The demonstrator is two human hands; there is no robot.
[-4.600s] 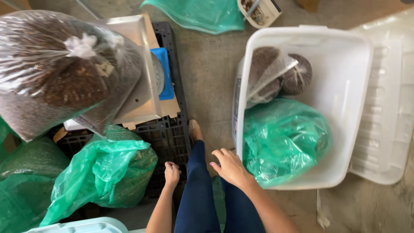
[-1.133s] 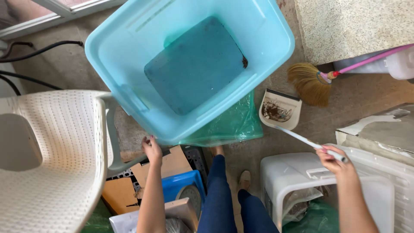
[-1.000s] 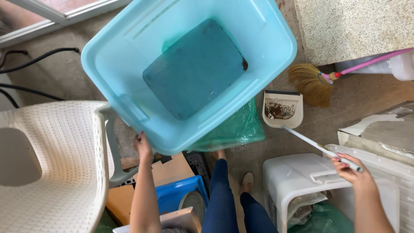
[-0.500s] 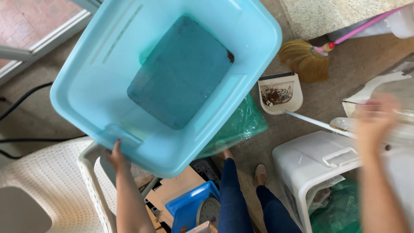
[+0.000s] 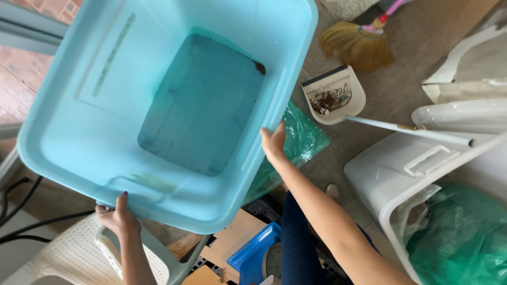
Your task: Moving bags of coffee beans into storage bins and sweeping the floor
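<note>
A person holds a large light-blue plastic bin (image 5: 169,105) tilted up toward the head camera, its open mouth facing the lens and a dark rectangular base visible inside with a small speck of debris in one corner. The left hand (image 5: 117,217) grips the bin's near rim from below, fingers curled under the edge and the thumb lying up against the outer wall. The right hand (image 5: 273,141) presses against the bin's right rim, fingers wrapped over the edge and out of sight behind it. Below the bin, a green plastic bag (image 5: 296,142) lies on the concrete floor (image 5: 391,95), just beside the right hand. Farther right sit a white dustpan (image 5: 334,96) holding dark sweepings, its long pale handle stretching right, and a straw broom (image 5: 358,48) above it. A white storage tub (image 5: 401,174) stands at the lower right with another green bag (image 5: 465,232) inside. A white woven chair (image 5: 79,258) and a blue scale (image 5: 259,258) show at the bottom edge.
</note>
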